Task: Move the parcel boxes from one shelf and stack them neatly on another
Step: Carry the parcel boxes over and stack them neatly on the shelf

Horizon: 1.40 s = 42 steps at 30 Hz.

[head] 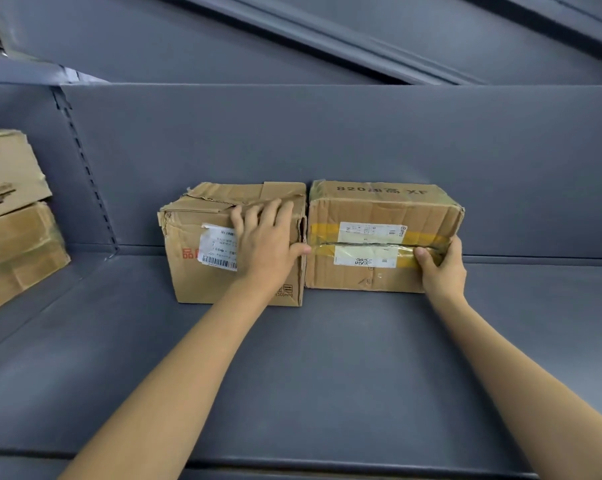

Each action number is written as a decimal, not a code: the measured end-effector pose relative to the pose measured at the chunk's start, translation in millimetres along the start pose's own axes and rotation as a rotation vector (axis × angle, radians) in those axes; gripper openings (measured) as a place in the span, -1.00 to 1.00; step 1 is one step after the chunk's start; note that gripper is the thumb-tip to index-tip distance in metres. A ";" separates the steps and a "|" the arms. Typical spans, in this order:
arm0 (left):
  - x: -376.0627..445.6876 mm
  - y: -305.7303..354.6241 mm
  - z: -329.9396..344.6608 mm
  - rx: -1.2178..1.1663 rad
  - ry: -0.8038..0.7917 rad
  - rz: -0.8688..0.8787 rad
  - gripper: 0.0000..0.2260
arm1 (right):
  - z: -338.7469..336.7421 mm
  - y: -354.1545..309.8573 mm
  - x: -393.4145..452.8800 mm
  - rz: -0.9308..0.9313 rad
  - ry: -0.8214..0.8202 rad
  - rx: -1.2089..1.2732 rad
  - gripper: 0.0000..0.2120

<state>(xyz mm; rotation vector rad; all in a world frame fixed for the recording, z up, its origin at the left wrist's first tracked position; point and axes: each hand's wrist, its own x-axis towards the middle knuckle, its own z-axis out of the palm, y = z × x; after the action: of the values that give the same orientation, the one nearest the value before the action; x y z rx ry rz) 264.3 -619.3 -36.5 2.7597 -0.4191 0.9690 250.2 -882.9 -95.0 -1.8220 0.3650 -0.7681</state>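
Observation:
Two brown cardboard parcel boxes stand side by side, touching, against the back of a grey metal shelf (327,358). The left box (195,237) is crumpled and carries a white barcode label. The right box (372,209) has yellow tape and white labels across its front. My left hand (268,244) lies flat with spread fingers on the left box's front, the thumb reaching to the seam between the boxes. My right hand (441,268) grips the right box's lower right front corner, thumb on the taped front.
Two more worn cardboard boxes (12,220) are stacked at the far left in the neighbouring shelf bay, past a perforated upright (85,168). The shelf's back panel rises behind the boxes and another shelf's underside hangs overhead.

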 end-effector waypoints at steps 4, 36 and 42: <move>1.4 1.9 13.5 0.002 0.126 0.019 -0.32 | 5.6 7.2 10.2 -0.022 -0.002 -0.009 -0.51; -7.3 -67.4 -31.4 0.284 -0.061 -0.001 -0.12 | -6.7 -62.9 -9.4 -0.540 0.148 -0.493 0.04; -17.9 -69.3 -41.5 0.215 -0.084 0.056 -0.28 | 17.1 -94.5 -43.1 -0.752 0.001 -0.753 -0.07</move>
<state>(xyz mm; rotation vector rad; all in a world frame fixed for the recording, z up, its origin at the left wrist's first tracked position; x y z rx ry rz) 249.3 -539.3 -21.5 3.0056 -0.4303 0.9657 218.8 -809.7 -26.1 -2.7251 -0.0782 -1.2491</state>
